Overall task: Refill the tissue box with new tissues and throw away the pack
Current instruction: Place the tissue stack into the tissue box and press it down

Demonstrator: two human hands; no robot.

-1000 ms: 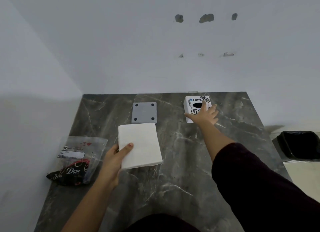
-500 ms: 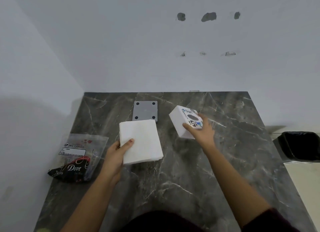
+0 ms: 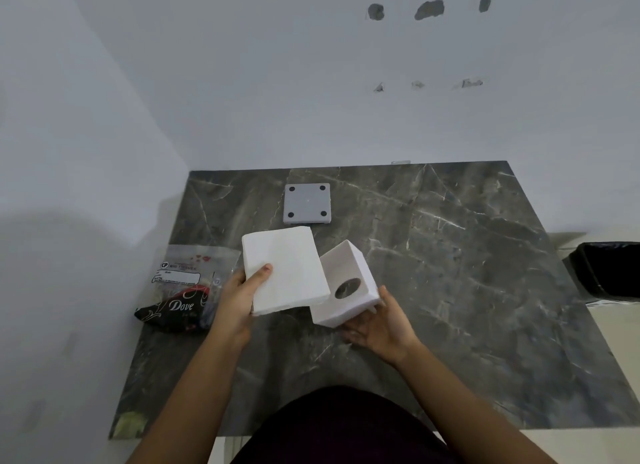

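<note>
My left hand (image 3: 239, 299) grips a thick white stack of tissues (image 3: 285, 269) by its near-left corner, thumb on top, lifted over the dark marble table (image 3: 467, 290). My right hand (image 3: 381, 325) cradles the white cube tissue box (image 3: 346, 287) from below. The box is turned so its open underside faces me, and the round dispensing hole shows inside. The stack's right edge overlaps the box's left side. The box's grey square base plate (image 3: 307, 204) with black feet lies at the back of the table. The empty clear tissue pack (image 3: 188, 280) lies at the left edge.
A black-lined waste bin (image 3: 609, 273) stands off the table's right side. White walls close in behind and to the left. A small greenish scrap (image 3: 130, 423) sits at the table's near-left corner.
My right hand picked the tissue box up from the back right, carried it toward me and turned it open side up. My left hand raised the tissue stack toward the box.
</note>
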